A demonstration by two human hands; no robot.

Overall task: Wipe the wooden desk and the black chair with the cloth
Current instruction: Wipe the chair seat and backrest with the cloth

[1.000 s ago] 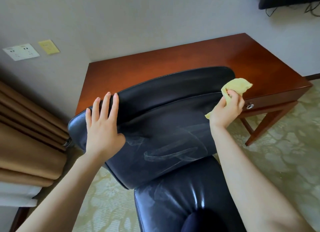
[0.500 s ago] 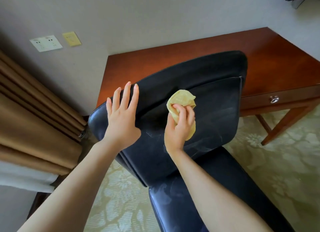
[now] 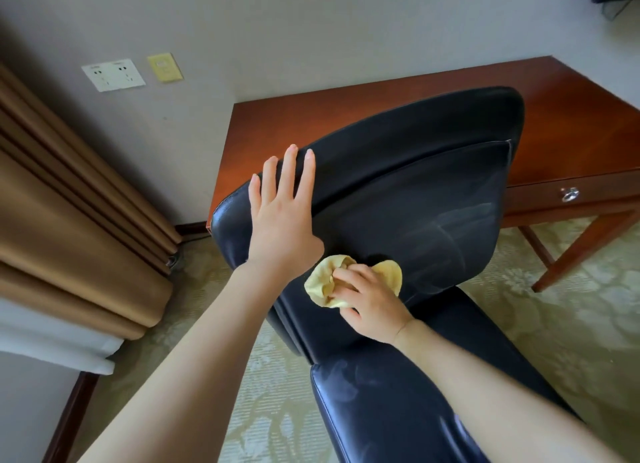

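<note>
Looking down, we have the grey wall (image 3: 311, 30) across the top and a pale patterned carpet (image 3: 571, 324) below. The black chair (image 3: 415, 185) fills the middle, its backrest standing between us and the wooden desk (image 3: 571, 116) and hiding much of the desk's top and front edge. The desk sits against the wall. Brown curtains (image 3: 69, 220) hang at the left, with a white lining (image 3: 52, 341) below them. Our left hand (image 3: 284, 220) lies flat on the upper left of the backrest, fingers straight and slightly spread. Our right hand (image 3: 370, 303) curls its fingers round the yellow cloth (image 3: 320, 284) and presses it to the lower left of the backrest, just under the left wrist and above the seat. Faint streaks show on the leather to the right of the cloth. On the wall sit a white socket plate (image 3: 113, 75) and a small yellow plate (image 3: 165, 67) beside it. A silver drawer knob (image 3: 569, 194) shows on the desk front at the right.
</note>
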